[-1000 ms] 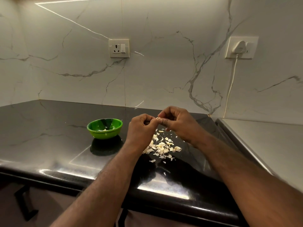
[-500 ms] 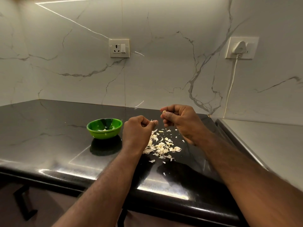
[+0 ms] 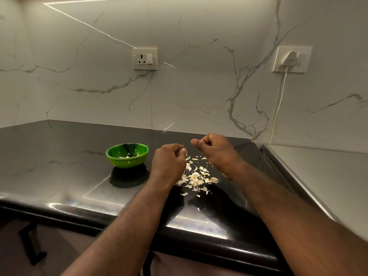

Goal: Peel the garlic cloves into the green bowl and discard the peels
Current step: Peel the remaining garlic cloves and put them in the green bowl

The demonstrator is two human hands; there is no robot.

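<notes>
Counter (image 3: 59,166) lies open around the green bowl (image 3: 125,163); peels (image 3: 196,179) scatter rightward.

No text, label, brand or number can be read anywhere in the frame; the rocker switch (image 3: 149,58) on the wall socket plate (image 3: 144,58), upper middle of the frame, bears a small dark mark, too small to tell
</notes>
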